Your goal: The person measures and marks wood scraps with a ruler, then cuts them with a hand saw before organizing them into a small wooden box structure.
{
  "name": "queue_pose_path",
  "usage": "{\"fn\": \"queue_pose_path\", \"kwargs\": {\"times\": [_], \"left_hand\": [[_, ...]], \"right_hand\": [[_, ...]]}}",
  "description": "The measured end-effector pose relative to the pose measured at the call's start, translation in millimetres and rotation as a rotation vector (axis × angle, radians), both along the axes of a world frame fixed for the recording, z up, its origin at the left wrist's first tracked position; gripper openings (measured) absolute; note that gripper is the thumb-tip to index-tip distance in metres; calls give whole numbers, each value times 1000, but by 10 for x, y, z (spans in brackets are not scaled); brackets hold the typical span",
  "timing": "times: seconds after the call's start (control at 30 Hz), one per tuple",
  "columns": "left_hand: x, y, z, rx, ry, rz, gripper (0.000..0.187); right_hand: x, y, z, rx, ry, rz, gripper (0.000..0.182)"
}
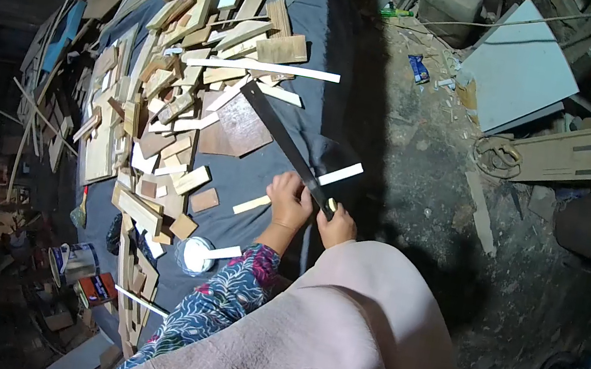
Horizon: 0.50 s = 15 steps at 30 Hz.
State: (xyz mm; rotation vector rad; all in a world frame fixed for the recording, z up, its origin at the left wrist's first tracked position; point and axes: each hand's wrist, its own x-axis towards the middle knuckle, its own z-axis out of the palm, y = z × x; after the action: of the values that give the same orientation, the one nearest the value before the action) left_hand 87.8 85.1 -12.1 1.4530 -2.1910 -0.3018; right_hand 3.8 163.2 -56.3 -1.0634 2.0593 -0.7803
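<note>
My right hand [337, 227] is wrapped round the handle of a handsaw [277, 131]. The long dark blade points up and to the left over the cloth-covered table. My left hand [287, 197] is closed over a narrow wooden strip [342, 174] and holds it down near the table's edge. One end of the strip, pale and white, sticks out past the blade, while the yellowish other end shows left of my hand. The blade crosses the strip close beside my left fingers. Part of the strip is hidden under that hand.
Wood offcuts [188, 80] lie heaped across the blue-grey cloth [235, 170]. A tub of white paste [195, 261] with a pale stick stands left of my sleeve. A long white strip [275, 69] overhangs the table's edge. Boards [521, 74] and a jerrycan [449, 11] occupy the floor.
</note>
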Motion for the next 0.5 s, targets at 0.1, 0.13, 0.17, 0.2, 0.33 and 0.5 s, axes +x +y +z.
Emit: {"fn": "queue_pose_path", "kwargs": {"times": [0.1, 0.13, 0.17, 0.2, 0.33, 0.5], "left_hand": [[32, 14, 20, -35, 26, 2, 20], [37, 17, 36, -7, 5, -8, 20], [18, 0, 37, 22, -12, -19, 20], [15, 7, 30, 23, 7, -10, 20], [18, 11, 14, 5, 8, -10, 20], [21, -13, 6, -5, 13, -20, 20]], "right_hand": [[-21, 176, -157, 35, -2, 0, 42], [-38, 352, -295, 35, 22, 14, 43], [-95, 416, -257, 36, 50, 27, 43], [-101, 403, -252, 123, 2, 45, 43], [-87, 162, -217, -24, 0, 45, 41], [-38, 169, -278, 14, 0, 28, 40]]}}
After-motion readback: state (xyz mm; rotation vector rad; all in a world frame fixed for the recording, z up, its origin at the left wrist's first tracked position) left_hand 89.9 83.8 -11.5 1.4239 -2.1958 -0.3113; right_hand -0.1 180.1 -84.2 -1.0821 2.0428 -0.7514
